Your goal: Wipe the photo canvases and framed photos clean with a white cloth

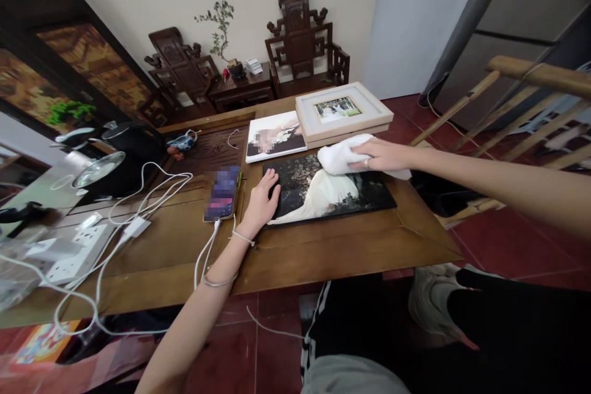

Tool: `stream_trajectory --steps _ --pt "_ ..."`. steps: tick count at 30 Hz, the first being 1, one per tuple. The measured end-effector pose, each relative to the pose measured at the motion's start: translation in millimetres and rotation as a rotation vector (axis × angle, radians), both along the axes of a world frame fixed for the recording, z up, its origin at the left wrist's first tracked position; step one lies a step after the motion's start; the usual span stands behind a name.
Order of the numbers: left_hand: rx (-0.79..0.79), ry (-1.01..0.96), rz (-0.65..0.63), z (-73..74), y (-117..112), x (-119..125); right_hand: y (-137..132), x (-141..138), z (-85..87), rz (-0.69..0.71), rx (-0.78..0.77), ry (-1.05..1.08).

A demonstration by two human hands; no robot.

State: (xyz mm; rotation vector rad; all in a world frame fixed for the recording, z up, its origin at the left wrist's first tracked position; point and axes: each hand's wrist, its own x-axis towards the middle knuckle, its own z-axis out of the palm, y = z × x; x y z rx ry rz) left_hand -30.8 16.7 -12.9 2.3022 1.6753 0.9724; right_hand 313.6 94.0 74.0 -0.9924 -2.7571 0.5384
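A dark photo panel (295, 181) showing a long white dress lies flat on the wooden table (295, 265). My left hand (264, 197) rests on its left edge, fingers stretched out and holding nothing. On the panel's upper right part, my right hand (376, 154) grips a white cloth (344, 156) and presses it to the surface. The cloth hides that part of the picture. Behind the panel are a white-edged photo print (277, 135) and a light framed photo (344, 112), which lies on another flat frame or box.
Left of the panel lies a phone (222, 194) with a white cable plugged in. A power strip (78, 252), tangled cables and a black kettle (132, 138) occupy the table's left side. A bamboo rack (521, 71) stands at the right, and carved chairs (300, 37) line the wall.
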Motion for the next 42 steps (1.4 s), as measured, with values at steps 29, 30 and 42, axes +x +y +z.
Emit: stream_trajectory --steps 29,30,42 --pt "0.014 -0.019 0.014 -0.6 -1 3 -124 36 -37.4 0.075 0.043 0.105" --pt "0.012 -0.016 0.012 -0.3 -1 3 -123 35 -37.8 0.09 0.053 0.106" --pt "0.011 -0.021 -0.008 -0.3 0 0 -18 -10 -9.6 0.037 0.181 -0.116"
